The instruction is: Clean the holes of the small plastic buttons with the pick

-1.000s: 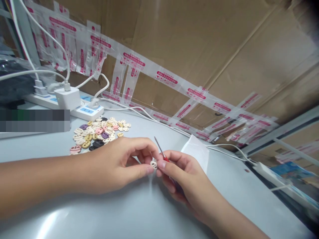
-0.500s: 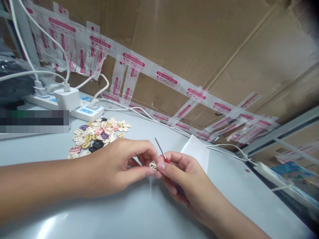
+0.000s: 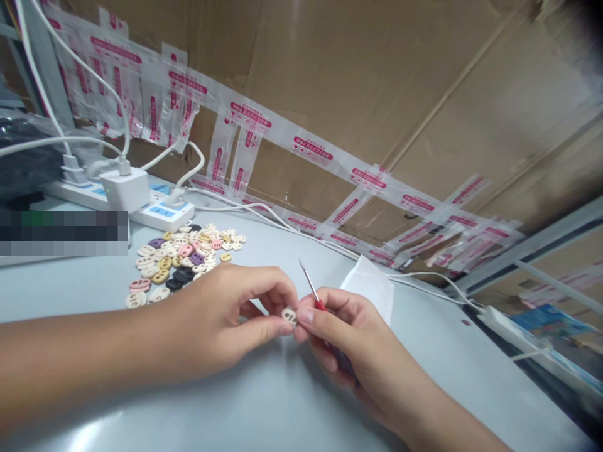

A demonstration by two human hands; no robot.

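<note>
Over the pale table (image 3: 282, 408), the left hand (image 3: 221, 320) pinches a cream two-hole bead (image 3: 289, 315) between thumb and forefinger. The right hand (image 3: 343, 336) grips a red-handled needle tool (image 3: 315, 295) — its tip has tilted slightly rightward since a second ago, while the bead barely shifted. Loose coloured beads (image 3: 181, 260) lie piled beside the power strip (image 3: 141, 210).

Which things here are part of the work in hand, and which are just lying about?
In use: left hand and right hand pinching a cream button; red-handled tool in the right hand; button pile.
Lying about: power strip, charger, white bag, cables.
</note>
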